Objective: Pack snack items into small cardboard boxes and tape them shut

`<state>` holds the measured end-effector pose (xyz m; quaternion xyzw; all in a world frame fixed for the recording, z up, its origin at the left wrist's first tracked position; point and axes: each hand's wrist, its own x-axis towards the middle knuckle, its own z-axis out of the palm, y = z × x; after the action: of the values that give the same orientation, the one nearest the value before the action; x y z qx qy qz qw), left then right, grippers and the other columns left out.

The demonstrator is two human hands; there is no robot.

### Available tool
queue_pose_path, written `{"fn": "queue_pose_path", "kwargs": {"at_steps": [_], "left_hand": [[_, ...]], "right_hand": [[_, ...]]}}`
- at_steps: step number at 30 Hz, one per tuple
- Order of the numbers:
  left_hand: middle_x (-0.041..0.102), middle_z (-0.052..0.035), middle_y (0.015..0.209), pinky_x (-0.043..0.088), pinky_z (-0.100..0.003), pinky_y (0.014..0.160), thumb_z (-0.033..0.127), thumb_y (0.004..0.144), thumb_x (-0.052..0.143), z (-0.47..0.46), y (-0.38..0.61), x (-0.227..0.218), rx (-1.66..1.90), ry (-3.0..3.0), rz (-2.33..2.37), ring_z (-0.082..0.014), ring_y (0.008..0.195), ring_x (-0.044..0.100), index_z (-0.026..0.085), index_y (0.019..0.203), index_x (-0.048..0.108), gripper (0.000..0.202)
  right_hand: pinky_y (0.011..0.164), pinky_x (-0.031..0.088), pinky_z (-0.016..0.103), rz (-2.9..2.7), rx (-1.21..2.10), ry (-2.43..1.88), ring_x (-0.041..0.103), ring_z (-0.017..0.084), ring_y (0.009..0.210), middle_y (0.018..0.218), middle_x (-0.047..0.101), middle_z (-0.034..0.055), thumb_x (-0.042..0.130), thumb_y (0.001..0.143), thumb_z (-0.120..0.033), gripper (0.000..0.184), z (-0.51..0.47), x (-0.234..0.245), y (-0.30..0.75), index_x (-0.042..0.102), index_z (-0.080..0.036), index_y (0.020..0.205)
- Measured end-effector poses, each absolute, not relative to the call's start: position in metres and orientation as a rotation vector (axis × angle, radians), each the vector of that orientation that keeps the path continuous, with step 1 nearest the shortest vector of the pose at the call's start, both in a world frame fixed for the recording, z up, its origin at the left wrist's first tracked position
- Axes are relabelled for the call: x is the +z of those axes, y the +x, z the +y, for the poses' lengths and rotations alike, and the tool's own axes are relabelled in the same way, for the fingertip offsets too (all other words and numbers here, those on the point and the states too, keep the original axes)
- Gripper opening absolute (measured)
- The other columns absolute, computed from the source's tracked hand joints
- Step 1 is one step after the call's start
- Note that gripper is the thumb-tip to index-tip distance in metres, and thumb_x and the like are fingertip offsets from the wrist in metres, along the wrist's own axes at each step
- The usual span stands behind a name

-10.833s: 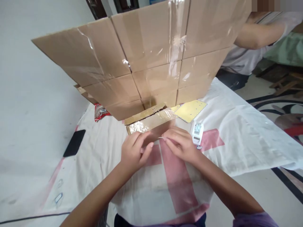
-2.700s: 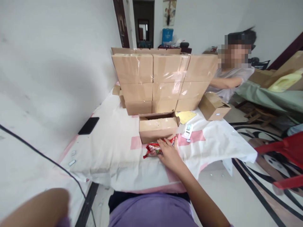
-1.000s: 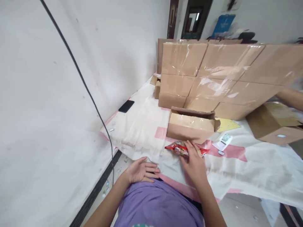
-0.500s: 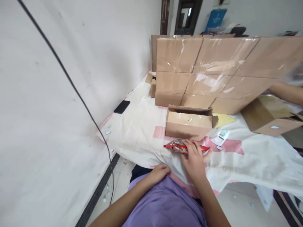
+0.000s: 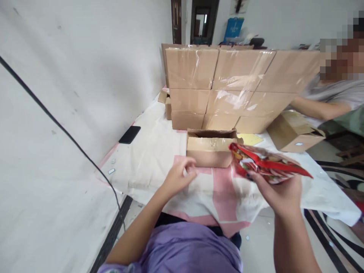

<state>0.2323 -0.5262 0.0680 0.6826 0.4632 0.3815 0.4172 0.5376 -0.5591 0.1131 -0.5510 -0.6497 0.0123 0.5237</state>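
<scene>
White cloth with pink patches covers the table [image 5: 153, 161], its near edge hanging in folds by the lap of the person at work, who wears a purple shirt [image 5: 193, 244]. That person's right hand [image 5: 286, 193] grips a shiny red packet [image 5: 273, 165] from below, holding it tilted in the air over the right side of the table; its printing is too blurred for me to read. Across from it, the left hand [image 5: 179, 177] is empty, fingers loosely curled and thumb apart, just before a small cardboard box [image 5: 209, 157]. The box's top stands open, and the packet's left end overlaps its right corner from where I look; I can't tell whether they touch. Beyond the box lies a yellow sheet [image 5: 251, 139], with a black phone [image 5: 130, 135] well off to the left and another carton [image 5: 297, 134] to the right. Behind them rises a wall of taped cartons [image 5: 233, 81]. Next to its right end sits a co-worker in a pale shirt [image 5: 338, 91]. Farther back are a blue bag [image 5: 234, 29] and a dark doorway [image 5: 196, 36].
</scene>
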Motion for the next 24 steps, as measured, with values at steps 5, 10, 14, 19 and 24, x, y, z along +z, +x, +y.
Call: {"fn": "queue_pose_path", "kwargs": {"at_steps": [5,10,14,19,24], "left_hand": [[0.059,-0.0127,0.123,0.05,-0.044,0.098,0.042,0.087,0.074,-0.459,0.259,0.062,1.296,1.71,1.499,-0.0283,0.113,0.061,0.02,0.135,0.054,0.057],[0.052,-0.006,0.095,0.052,-0.038,0.084,0.028,0.092,0.066,-0.452,0.251,0.043,1.56,1.969,1.372,-0.0211,0.09,0.057,0.02,0.093,0.066,0.008],[0.061,-0.0089,0.106,0.051,-0.04,0.089,0.013,0.095,0.058,-0.464,0.236,0.017,1.638,2.341,1.197,-0.0231,0.102,0.054,0.025,0.093,0.073,0.019],[0.064,-0.0081,0.136,0.052,-0.041,0.095,0.001,0.094,0.049,-0.47,0.233,0.001,1.659,2.405,1.136,-0.0233,0.116,0.052,0.024,0.1,0.07,0.032],[0.061,-0.0021,0.149,0.048,-0.045,0.105,-0.003,0.086,0.047,-0.463,0.228,0.023,1.324,2.518,1.146,-0.0266,0.127,0.047,0.023,0.102,0.066,0.037]], "right_hand": [[0.104,0.056,0.056,-1.418,-0.13,-1.092,0.071,0.033,0.11,0.117,0.071,0.0111,0.088,0.074,-0.047,0.056,-0.529,0.162,0.523,0.067,-0.021,0.119],[0.103,0.056,0.053,-1.399,0.006,-0.994,0.071,0.031,0.11,0.115,0.072,0.012,0.086,0.076,-0.051,0.056,-0.482,0.171,0.506,0.064,-0.018,0.116],[0.098,0.059,0.05,-1.397,0.099,-0.926,0.073,0.03,0.105,0.109,0.075,0.0102,0.085,0.075,-0.06,0.061,-0.457,0.166,0.502,0.063,-0.019,0.114],[0.082,0.063,0.041,-1.783,0.249,-0.912,0.076,0.028,0.092,0.101,0.078,0.0077,0.084,0.08,-0.053,0.047,-0.443,0.149,0.503,0.067,-0.023,0.111],[0.096,0.055,0.046,-2.417,0.009,-1.062,0.071,0.033,0.114,0.126,0.074,0.0113,0.065,0.098,-0.029,0.033,-0.433,0.142,0.506,0.064,-0.023,0.13]]}}
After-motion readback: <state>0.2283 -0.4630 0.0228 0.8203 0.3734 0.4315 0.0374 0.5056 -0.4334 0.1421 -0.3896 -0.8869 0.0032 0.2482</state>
